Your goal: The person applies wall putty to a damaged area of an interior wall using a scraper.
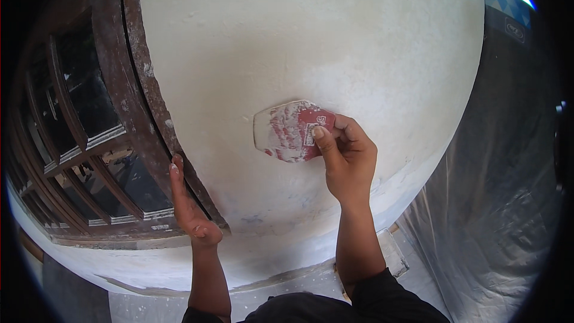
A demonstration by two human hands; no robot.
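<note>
My right hand (353,164) pinches a flat red putty spreader (282,131) between thumb and fingers, in front of the pale wall (299,36). White filler is smeared over most of the spreader's face, and its far edge points left. I cannot tell whether that edge touches the wall. My left hand (194,209) is held upright and edge-on beside the dark wooden window frame (156,98), its fingers stretched out and nothing visible in it. White smears mark its fingertips and the heel of the palm.
A brown wooden window with glass panes (89,90) fills the left side, splashed with white. Clear plastic sheeting (478,233) hangs to the right of the wall's edge. Below, the wall meets a grey floor or sheet (263,302).
</note>
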